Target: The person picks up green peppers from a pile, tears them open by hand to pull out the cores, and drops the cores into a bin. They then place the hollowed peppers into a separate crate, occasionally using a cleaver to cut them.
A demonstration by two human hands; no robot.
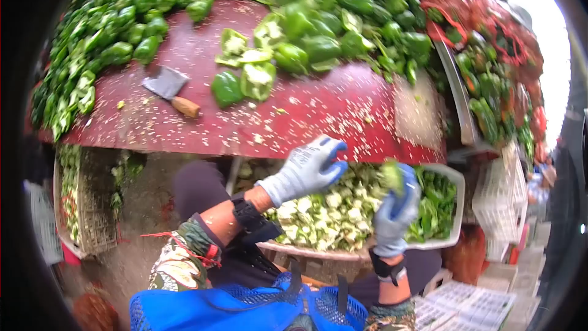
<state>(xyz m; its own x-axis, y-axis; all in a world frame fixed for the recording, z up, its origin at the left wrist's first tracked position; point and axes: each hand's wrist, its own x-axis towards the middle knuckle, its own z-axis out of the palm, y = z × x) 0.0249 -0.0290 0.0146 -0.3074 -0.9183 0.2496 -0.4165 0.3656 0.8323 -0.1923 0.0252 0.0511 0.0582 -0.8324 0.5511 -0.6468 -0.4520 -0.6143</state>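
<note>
Gloved in grey and blue, my left hand (306,168) is over the table's front edge, its fingers curled and apart with nothing visible between them. My right hand (397,205), in a matching glove, holds a blurred pale green pepper piece (390,178) above a crate (457,208). Pale pepper cores (331,217) fill the crate's left and middle, and green pepper pieces (436,202) lie at its right. On the red table (202,129), scattered with seeds, are cut pepper halves (258,79), a whole green pepper (227,89) and a cleaver (166,84) with a wooden handle.
Green peppers (355,1) are heaped along the table's back and left. Red net sacks (502,30) of peppers stand at the right, above stacked white crates (499,193). Another crate (92,227) is at the lower left. Part of a person (541,182) shows at the far right.
</note>
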